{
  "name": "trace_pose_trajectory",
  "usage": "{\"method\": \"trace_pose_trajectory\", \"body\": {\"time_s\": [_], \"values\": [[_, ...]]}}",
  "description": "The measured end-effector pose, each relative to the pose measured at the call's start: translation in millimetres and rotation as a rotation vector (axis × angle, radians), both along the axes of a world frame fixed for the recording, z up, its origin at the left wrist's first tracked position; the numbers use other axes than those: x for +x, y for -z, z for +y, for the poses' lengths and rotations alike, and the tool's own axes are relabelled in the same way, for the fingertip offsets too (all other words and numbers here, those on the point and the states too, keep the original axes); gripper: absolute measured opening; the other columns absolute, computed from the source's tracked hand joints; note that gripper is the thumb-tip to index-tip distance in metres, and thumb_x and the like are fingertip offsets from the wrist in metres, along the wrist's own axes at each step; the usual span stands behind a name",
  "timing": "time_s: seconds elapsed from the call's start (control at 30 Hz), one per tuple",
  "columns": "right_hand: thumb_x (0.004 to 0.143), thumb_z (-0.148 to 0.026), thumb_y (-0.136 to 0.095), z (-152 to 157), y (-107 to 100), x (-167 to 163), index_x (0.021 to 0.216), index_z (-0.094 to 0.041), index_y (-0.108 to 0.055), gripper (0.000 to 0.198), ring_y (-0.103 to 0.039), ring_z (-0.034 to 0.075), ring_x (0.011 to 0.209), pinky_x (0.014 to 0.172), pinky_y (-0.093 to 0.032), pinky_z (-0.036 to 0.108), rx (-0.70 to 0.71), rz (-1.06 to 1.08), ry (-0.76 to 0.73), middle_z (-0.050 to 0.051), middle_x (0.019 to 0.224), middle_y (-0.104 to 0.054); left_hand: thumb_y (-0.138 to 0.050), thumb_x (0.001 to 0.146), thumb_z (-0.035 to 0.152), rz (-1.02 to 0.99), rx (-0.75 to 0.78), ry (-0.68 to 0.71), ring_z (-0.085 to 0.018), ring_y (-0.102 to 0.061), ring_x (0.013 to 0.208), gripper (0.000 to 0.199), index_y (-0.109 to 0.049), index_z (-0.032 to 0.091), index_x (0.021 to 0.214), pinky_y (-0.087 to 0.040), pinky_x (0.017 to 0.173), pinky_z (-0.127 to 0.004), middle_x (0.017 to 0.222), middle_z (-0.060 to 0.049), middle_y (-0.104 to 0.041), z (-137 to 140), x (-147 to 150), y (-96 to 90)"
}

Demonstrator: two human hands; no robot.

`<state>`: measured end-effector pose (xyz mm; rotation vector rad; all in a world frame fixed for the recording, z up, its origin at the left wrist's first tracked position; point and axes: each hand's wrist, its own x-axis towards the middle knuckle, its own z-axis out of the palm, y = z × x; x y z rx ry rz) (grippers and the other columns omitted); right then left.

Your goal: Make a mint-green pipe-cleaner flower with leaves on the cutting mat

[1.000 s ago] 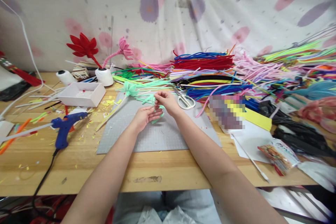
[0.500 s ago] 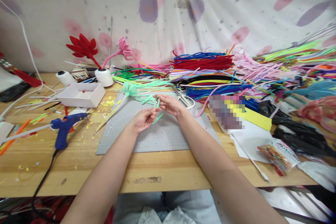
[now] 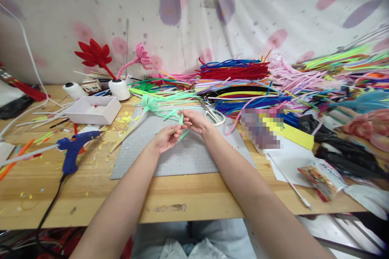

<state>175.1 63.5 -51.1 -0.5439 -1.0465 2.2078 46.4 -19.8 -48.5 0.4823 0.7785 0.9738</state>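
Since a second ago our right hand (image 3: 194, 120) has drawn closer to our left hand (image 3: 165, 137), and the mint green pipe cleaner (image 3: 181, 118) now stands upright between their fingertips instead of lying across the left palm. Both hands pinch it together above the grey cutting mat (image 3: 182, 158). We judge the bending continues. White-handled scissors (image 3: 214, 115) lie just beyond the right hand.

My 2 forearms are bare from elbow to wrist, with no sleeves showing. My left grip (image 3: 165, 137) and right grip (image 3: 196, 120) carry no gloves, rings or watch that I can make out. Lower down, my lap shows pale blue-grey cloth.
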Motion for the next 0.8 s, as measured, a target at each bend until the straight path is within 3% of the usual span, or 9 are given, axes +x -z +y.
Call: {"method": "trace_pose_trajectory", "body": {"time_s": [0.23,0.4,0.6,0.8], "values": [[0.071,-0.016,-0.062,1.4,-0.2,-8.4,0.072,-0.009,-0.057,0.009,-0.028,-0.002,0.036,0.032,-0.021,0.008,-0.13,-0.005,0.137,-0.01,0.045,-0.035,-0.046,0.081,0.008,0.068,0.021,-0.057,0.001,-0.045,0.039,0.016,-0.062,0.008,0.081,-0.042,0.04,-0.006,0.054,0.003,-0.047,3.1,3.2,4.0],[0.07,-0.013,-0.062,0.5,-2.5,-7.5,0.07,-0.01,-0.056,0.007,-0.032,-0.002,0.037,0.033,-0.026,0.007,-0.172,0.004,0.138,-0.009,0.046,-0.039,-0.041,0.084,0.008,-0.054,-0.056,-0.026,0.002,-0.042,0.038,0.019,-0.06,0.006,0.081,-0.04,0.038,-0.005,0.053,0.004,-0.043,1.3,1.1,-0.2],[0.066,-0.013,-0.065,0.9,-3.8,-7.6,0.068,-0.012,-0.053,0.012,-0.033,-0.002,0.037,0.033,-0.025,0.008,-0.154,-0.027,0.148,-0.01,0.047,-0.04,-0.038,0.086,0.011,-0.172,-0.149,-0.001,0.002,-0.041,0.038,0.019,-0.057,0.008,0.085,-0.038,0.039,-0.002,0.054,0.004,-0.04,1.0,-2.3,-0.2],[0.062,-0.015,-0.066,0.9,-3.5,-14.9,0.062,-0.014,-0.047,0.019,-0.024,-0.001,0.035,0.031,-0.015,0.013,-0.084,-0.045,0.238,-0.011,0.043,-0.032,-0.036,0.086,0.009,-0.138,-0.113,-0.021,0.002,-0.042,0.038,0.023,-0.058,0.007,0.085,-0.039,0.039,-0.003,0.054,0.004,-0.042,2.3,1.4,-0.2]]}}
